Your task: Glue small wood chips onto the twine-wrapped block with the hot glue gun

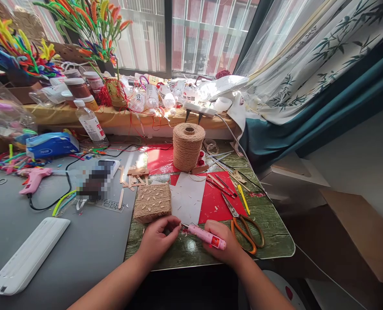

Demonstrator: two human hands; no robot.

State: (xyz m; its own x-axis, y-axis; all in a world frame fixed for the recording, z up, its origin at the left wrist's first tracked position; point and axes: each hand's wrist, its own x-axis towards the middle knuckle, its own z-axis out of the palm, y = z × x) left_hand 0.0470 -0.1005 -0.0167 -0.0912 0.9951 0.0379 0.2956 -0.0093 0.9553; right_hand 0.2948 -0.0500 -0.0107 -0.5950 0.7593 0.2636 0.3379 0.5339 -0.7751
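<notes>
Near the front edge of the green table, my right hand (222, 242) is wrapped round a pink glue gun (206, 236), its nozzle pointing left. My left hand (161, 237) has thumb and forefinger pinched at the nozzle tip, on something too small to make out. Just behind my left hand sits a box wrapped in twine (153, 200), with small pale pieces scattered on its top. White paper (187, 198) and red sheets (222, 198) lie to the right of the box.
Orange-handled scissors (247, 232) and a yellow cutter (243, 199) lie at the right. A large twine spool (188, 147) stands behind. Wooden sticks (135, 177), a second pink glue gun (35, 178) and a white power strip (29, 254) are at the left.
</notes>
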